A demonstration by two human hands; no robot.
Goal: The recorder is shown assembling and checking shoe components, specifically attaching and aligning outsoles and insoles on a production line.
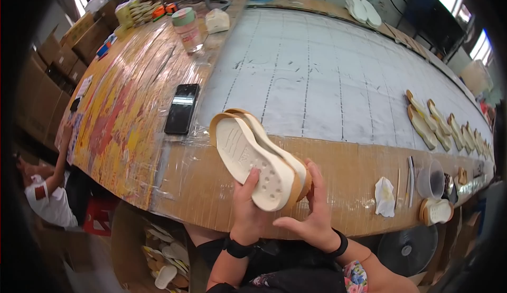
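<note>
A pair of cream shoe soles with tan edges point(259, 163) is held slantwise over the near edge of the table. The front sole shows a dimpled inner face, while the other lies behind it, mostly hidden. My left hand point(248, 211) is closed around the near end of the pair, its thumb pressed on the inner face. Beside that same end is my right hand point(318, 216), thumb and fingers spread wide. Its fingertips are by the tan edge of the rear sole; whether they touch it I cannot tell.
A black phone point(182, 109) and a green-lidded bottle point(187, 30) are on the left. More soles point(422, 121) line the right side, near a clear plastic cup point(430, 179) and a white cloth point(384, 197). A box of soles point(127, 245) stands below; another person point(50, 192) sits far left.
</note>
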